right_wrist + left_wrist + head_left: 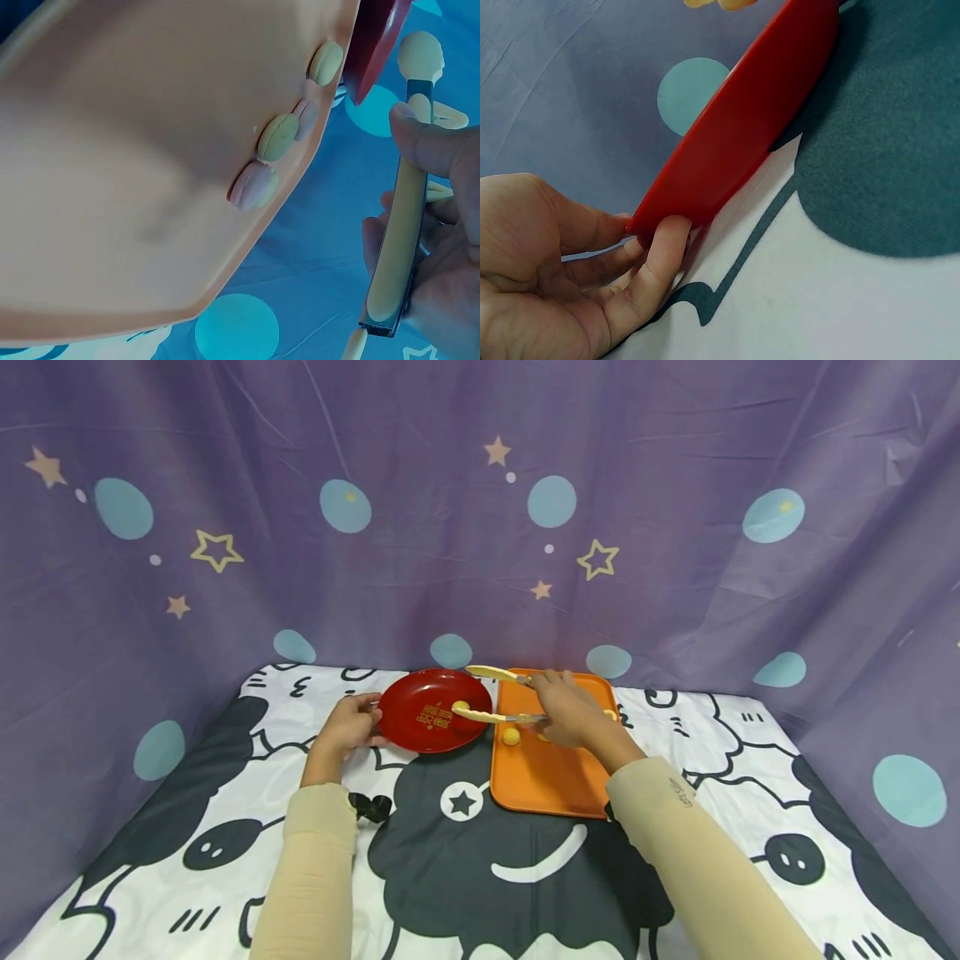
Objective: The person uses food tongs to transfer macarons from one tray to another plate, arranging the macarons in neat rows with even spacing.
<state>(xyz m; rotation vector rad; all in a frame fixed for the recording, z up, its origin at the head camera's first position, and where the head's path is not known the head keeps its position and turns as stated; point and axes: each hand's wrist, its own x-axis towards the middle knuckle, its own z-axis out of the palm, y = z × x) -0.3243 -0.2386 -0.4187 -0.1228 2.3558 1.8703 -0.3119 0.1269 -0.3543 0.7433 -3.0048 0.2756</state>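
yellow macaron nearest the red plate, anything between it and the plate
Only the rim of the orange tray visibly lies between the yellow macaron and the red plate. In the head view, one arm of the tongs, held in the right hand, shows just above that macaron.

Beige sleeves (311, 868); small dark lettering (681, 792) near right cuff (647, 781)

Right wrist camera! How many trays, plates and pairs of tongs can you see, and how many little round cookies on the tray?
Tray: 1
Red plate, partly seen: 1
Pair of tongs: 1
Cookies on the tray: 4
Total: 7
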